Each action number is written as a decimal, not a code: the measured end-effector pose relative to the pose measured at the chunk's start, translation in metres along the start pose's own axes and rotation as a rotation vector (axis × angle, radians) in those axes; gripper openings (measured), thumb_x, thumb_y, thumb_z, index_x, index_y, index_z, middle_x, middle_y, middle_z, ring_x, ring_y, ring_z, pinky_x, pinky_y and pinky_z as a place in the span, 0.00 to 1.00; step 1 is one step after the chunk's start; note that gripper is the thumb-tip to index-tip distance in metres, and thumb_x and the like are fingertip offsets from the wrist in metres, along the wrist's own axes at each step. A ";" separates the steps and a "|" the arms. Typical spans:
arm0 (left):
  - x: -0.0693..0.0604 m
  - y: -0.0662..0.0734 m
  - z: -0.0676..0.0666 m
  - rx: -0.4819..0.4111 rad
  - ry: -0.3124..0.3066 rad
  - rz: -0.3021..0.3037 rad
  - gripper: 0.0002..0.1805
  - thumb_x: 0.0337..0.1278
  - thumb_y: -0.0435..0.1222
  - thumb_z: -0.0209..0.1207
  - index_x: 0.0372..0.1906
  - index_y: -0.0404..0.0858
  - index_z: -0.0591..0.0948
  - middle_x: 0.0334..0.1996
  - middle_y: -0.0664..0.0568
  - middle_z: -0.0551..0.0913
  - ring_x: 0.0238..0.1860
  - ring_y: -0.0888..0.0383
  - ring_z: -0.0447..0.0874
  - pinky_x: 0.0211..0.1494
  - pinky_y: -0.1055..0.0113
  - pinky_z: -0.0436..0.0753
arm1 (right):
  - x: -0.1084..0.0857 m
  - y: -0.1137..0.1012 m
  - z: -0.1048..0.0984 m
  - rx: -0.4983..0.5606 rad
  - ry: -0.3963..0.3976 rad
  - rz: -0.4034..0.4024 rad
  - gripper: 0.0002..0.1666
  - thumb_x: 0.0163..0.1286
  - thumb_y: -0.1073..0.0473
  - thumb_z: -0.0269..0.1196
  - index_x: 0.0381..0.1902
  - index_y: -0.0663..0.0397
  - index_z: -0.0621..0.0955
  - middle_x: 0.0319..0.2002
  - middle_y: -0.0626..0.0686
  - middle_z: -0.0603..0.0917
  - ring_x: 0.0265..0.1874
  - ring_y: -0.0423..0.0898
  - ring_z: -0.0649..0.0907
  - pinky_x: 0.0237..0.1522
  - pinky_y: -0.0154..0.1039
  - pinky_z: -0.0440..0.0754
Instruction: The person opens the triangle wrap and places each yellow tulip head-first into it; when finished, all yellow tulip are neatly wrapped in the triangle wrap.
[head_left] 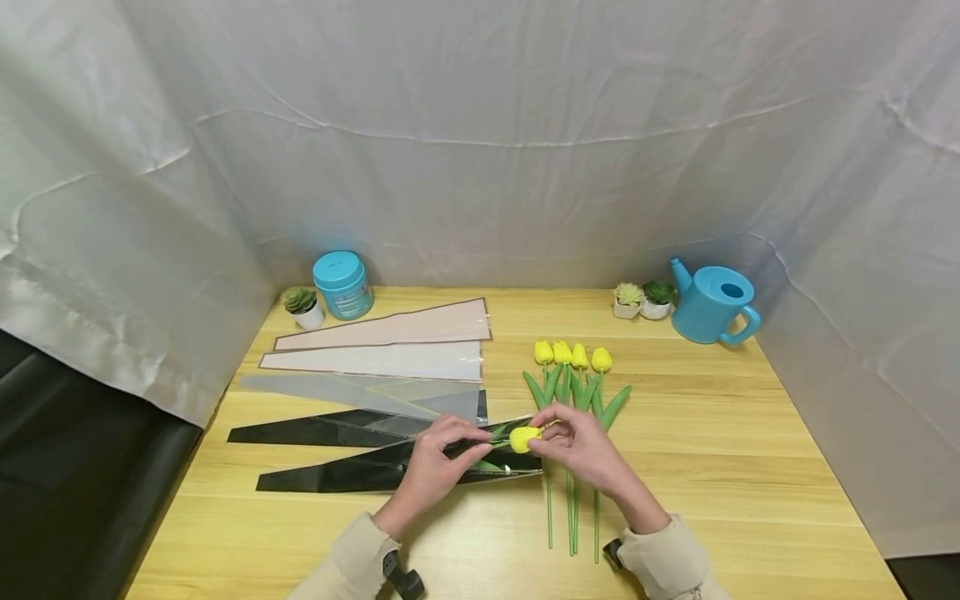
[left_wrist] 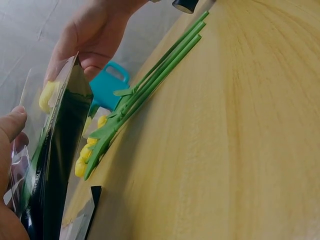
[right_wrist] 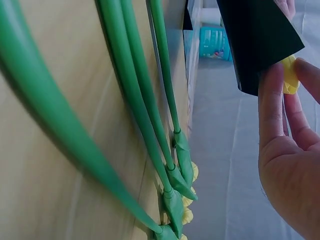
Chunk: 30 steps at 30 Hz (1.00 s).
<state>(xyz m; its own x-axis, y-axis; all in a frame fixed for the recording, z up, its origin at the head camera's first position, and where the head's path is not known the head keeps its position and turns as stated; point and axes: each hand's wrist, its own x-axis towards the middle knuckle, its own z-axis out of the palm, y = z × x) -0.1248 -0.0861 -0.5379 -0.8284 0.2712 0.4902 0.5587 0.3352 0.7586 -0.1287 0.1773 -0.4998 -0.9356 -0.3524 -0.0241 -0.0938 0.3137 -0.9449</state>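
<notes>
Fingers of the left hand [head_left: 438, 460] pinch the black flower sleeve [head_left: 333, 476], seemingly steadying it; the right hand [head_left: 581, 446] grips 1 yellow tulip [head_left: 522, 440] by its bloom, probably keeping it aligned.

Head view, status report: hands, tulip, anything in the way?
Left hand gripping black sleeve. Right hand pinching yellow tulip at sleeve's wide end. Four loose tulips close by; no obstruction seen.

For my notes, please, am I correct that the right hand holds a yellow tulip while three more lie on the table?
The head view shows four more tulips on the table, not three; the right hand holds a yellow tulip.
</notes>
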 end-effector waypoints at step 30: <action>0.003 0.000 0.002 0.005 0.004 0.022 0.08 0.61 0.39 0.72 0.44 0.45 0.92 0.41 0.59 0.89 0.47 0.60 0.85 0.62 0.56 0.81 | 0.002 0.003 0.003 0.075 0.066 -0.006 0.18 0.63 0.58 0.76 0.49 0.61 0.89 0.45 0.61 0.90 0.36 0.44 0.91 0.41 0.36 0.89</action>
<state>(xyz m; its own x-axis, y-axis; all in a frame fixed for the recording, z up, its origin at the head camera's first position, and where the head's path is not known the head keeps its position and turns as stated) -0.1268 -0.0832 -0.5373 -0.8160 0.2749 0.5085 0.5769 0.3334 0.7456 -0.1295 0.1743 -0.5034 -0.9557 -0.2944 0.0008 -0.0762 0.2444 -0.9667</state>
